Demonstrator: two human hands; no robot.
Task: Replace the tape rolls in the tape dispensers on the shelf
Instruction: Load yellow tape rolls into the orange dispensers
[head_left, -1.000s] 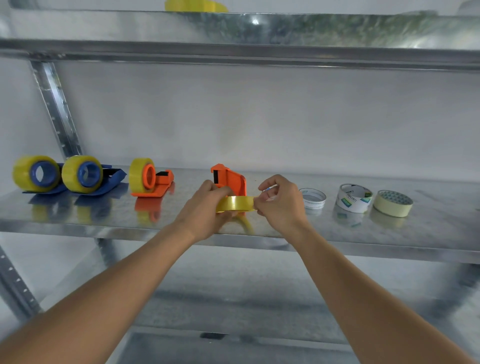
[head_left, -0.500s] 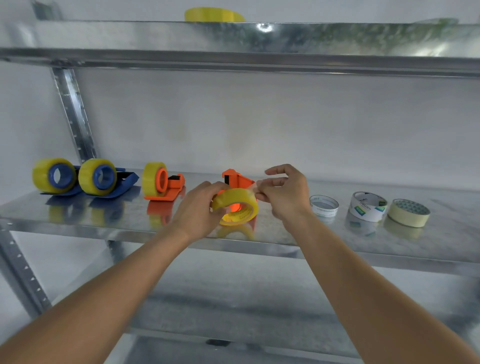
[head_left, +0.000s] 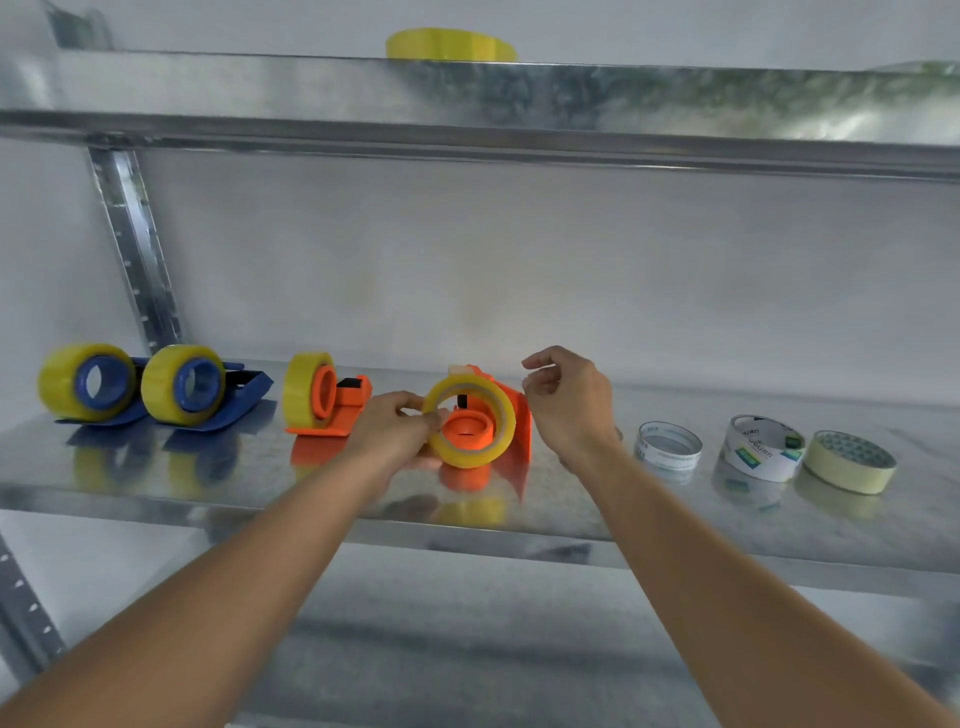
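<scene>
From the head camera, the left hand (head_left: 397, 434) pinched the near edge of a yellow tape roll (head_left: 470, 421), which ringed the hub of an orange dispenser (head_left: 511, 415) on the metal shelf (head_left: 156, 483). The right hand (head_left: 569, 402) hung just beside the dispenser, fingers loosely curled, holding nothing. Leftward stood three loaded dispensers — two blue (head_left: 208, 400), one orange (head_left: 332, 402); to the right lay three loose rolls (head_left: 763, 447).

Print lines the inside of two tape cores (head_left: 763, 448), too blurred to read.
</scene>
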